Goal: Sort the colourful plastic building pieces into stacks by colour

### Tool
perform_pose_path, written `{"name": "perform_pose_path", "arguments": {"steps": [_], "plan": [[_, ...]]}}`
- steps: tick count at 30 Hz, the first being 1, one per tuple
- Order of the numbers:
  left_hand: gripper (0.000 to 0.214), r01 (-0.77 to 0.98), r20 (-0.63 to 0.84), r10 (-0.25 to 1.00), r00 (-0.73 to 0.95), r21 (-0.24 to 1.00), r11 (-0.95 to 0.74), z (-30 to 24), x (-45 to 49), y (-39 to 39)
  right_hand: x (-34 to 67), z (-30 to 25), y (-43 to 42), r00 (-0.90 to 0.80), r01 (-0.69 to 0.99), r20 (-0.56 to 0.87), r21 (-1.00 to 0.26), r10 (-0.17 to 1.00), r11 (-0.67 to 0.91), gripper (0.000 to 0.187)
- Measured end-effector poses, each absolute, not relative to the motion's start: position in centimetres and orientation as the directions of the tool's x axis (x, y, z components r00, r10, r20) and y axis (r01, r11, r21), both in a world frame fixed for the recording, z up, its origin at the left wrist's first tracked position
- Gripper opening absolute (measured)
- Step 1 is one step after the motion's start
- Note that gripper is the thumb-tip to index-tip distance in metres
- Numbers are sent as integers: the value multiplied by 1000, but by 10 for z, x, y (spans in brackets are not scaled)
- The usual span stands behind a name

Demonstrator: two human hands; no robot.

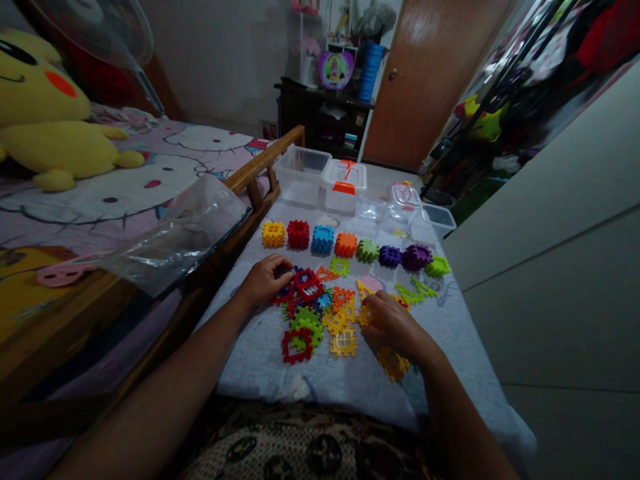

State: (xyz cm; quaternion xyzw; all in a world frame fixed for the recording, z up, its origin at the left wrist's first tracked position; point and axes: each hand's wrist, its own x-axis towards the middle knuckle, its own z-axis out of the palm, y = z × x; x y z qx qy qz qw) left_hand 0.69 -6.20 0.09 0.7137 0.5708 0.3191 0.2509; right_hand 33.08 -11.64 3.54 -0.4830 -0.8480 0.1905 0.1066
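Loose flat interlocking plastic tiles lie in a mixed pile on the cloth. My left hand (266, 280) is at the pile's left edge, fingers curled together beside dark purple and red tiles; what they hold, if anything, is hidden. My right hand (395, 321) is closed at the right of the pile, its fingertips on a yellow tile (367, 315) that it partly covers. Between the hands lie a red tile (310, 285), green tiles (307, 321) and a yellow window tile (344, 342). Nearest me is a red square frame tile (297, 347). Another yellow tile (393, 363) lies below my right wrist.
Behind the pile stands a row of tile stacks sorted by colour, from a yellow stack (273, 234) to a purple stack (417, 257). Clear plastic boxes (303, 177) and a lidded box (345, 183) stand farther back. A wooden bed rail (265, 160) borders the left.
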Motion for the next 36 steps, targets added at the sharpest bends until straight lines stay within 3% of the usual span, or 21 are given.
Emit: {"name": "perform_pose_path", "arguments": {"steps": [4, 7, 9, 13, 17, 23, 27, 33, 36], "plan": [[23, 655, 177, 974, 140, 721, -225, 1, 7, -62, 329, 41, -107, -435, 758, 136, -478, 890, 443, 17], [23, 651, 182, 973, 141, 724, -230, 0, 6, -61, 326, 39, -98, -288, 792, 322, -450, 902, 413, 13], [23, 652, 181, 973, 145, 722, -232, -2, 6, -61, 324, 34, -95, -253, 817, 374, -411, 892, 404, 15], [22, 647, 168, 974, 151, 729, -225, -3, 5, -61, 325, 27, -102, -421, 789, 227, -387, 878, 478, 20], [21, 638, 179, 971, 157, 733, -238, -3, 5, -61, 338, 31, -107, -476, 720, 167, -490, 864, 491, 54], [22, 645, 180, 972, 152, 727, -236, -3, 5, -60, 362, 28, -99, -317, 815, 178, -451, 931, 364, 41], [23, 642, 192, 970, 151, 727, -244, -2, 5, -61, 362, 21, -98, -342, 836, 123, -412, 932, 361, 46], [24, 650, 180, 972, 149, 723, -233, -2, 5, -60, 352, 28, -102, -359, 804, 232, -415, 904, 425, 44], [24, 654, 174, 972, 156, 719, -234, -2, 5, -60, 347, 30, -106, -406, 790, 207, -410, 890, 456, 44]]}}
